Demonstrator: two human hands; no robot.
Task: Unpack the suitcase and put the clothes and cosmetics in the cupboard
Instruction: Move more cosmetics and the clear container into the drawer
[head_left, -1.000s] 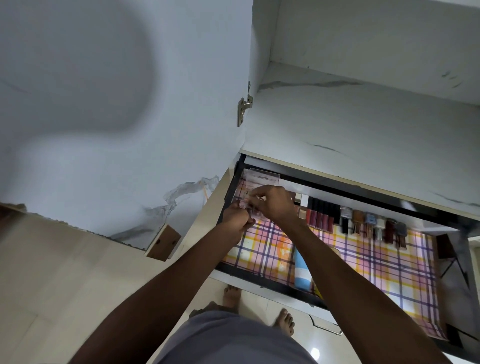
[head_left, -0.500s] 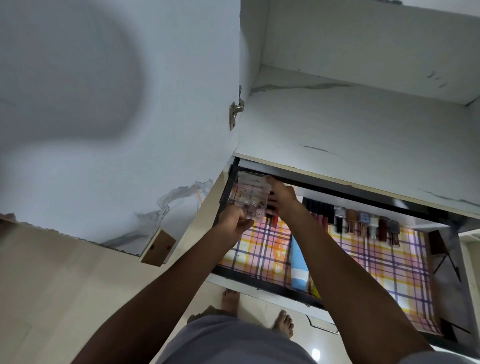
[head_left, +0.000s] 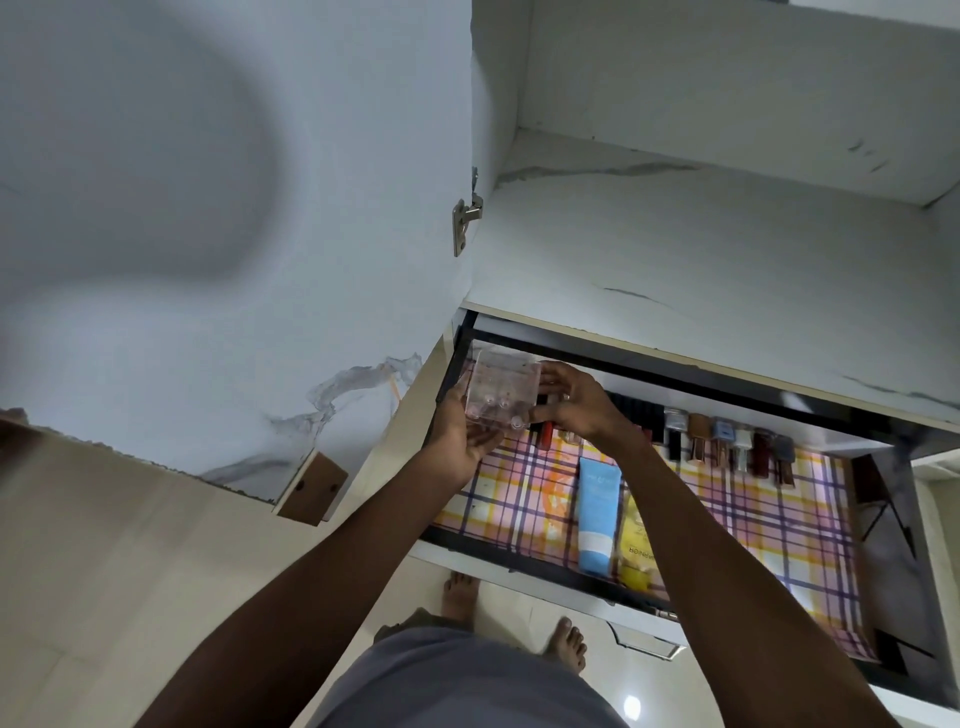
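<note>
left hand (head_left: 464, 435): curled under and around the near-left corner of a small clear plastic case (head_left: 500, 394), gripping it from below and holding it above the pulled-out drawer (head_left: 597, 579).
right hand (head_left: 571, 402): fingertips pinch the right edge of the same case, thumb at its lower corner; a ring shows on one finger.
clear plastic case: held between both hands, tilted, off the drawer floor; tiny items show through the lid, too small to name.
drawer: directly beneath both hands, lined with a plaid sheet (head_left: 810, 525) in pink, yellow and purple.
already put away: a row of small bottles (head_left: 727, 447) stands along the back of the drawer, to the right of the right hand; a blue tube (head_left: 597, 514) lies below the right wrist, with a yellow pack (head_left: 635, 551) just beside it on its right.
shelf (head_left: 701, 260): white marbled board above and beyond the hands, bare where it shows.
cupboard door (head_left: 208, 234): open, to the left of the left hand, hung on a metal hinge (head_left: 466, 218).
progress: judging by the filled back row, the cosmetics part looks well under way; this case is not yet set down.
left to do: no clothes appear in the cupboard here, and the suitcase is out of view, so how much remains cannot be told.
</note>
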